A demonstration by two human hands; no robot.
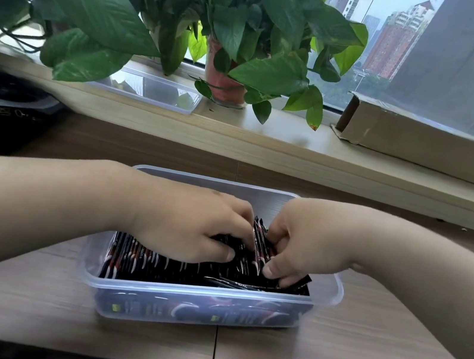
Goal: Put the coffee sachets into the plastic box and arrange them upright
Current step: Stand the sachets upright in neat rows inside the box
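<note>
Seeing both hands down inside the plastic box (pixel 204 294) on the worktop (pixel 356 356). Left hand (pixel 190 228) is curled palm-down on the coffee sachets (pixel 152 265), fingers pinching one against the raised bunch at centre. Right hand (pixel 302 249) is closed on a few sachets, thumb in front. Left row stands upright; some at right lie flat. Potted plant (pixel 228 52) and cardboard box (pixel 423 144) sit on the sill (pixel 267 140) behind.

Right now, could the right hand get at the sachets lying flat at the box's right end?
Probably yes: the right hand is already inside the open plastic box, fingers touching those flat sachets.
</note>
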